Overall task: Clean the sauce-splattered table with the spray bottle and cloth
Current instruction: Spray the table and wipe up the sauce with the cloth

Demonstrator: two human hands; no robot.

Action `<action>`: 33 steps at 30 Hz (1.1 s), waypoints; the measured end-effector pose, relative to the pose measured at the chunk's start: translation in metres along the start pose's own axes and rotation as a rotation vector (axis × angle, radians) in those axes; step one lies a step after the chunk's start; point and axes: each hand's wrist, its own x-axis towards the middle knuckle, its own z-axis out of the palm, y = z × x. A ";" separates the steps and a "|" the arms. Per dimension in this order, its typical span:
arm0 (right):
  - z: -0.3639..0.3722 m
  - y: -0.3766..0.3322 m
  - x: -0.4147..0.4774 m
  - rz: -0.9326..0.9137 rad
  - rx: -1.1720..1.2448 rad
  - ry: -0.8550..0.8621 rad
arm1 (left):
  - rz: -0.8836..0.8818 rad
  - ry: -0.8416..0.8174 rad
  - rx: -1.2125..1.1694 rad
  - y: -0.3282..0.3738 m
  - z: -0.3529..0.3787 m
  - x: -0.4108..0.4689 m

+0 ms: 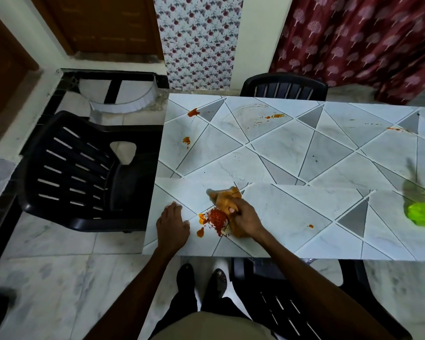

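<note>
The table (pixel 292 153) has a pale top with a grey triangle pattern. My right hand (pixel 244 217) grips a bunched orange cloth (pixel 225 198) near the front edge, right beside a thick red sauce patch (pixel 215 218). My left hand (pixel 173 223) rests flat on the table just left of that patch, fingers spread. More orange sauce spots lie at the far left (pixel 193 112), at mid left (pixel 186 140) and at the back middle (pixel 276 116). A green spray bottle (pixel 421 212) sits blurred at the right edge.
A black plastic chair (pixel 84 173) stands at the table's left end, another chair (pixel 284 87) at the far side, and a third chair (pixel 304 303) below the front edge by my legs. A maroon curtain (pixel 366 40) hangs behind the table.
</note>
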 end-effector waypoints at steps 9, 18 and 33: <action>-0.091 -0.021 0.056 0.083 0.191 0.322 | -0.023 0.011 0.072 0.007 -0.008 0.009; -0.152 -0.011 0.168 0.257 0.284 0.521 | -0.005 -0.014 0.131 0.003 -0.008 0.019; -0.091 0.016 0.201 0.152 -0.727 0.234 | 0.089 0.217 -0.020 0.003 0.000 0.039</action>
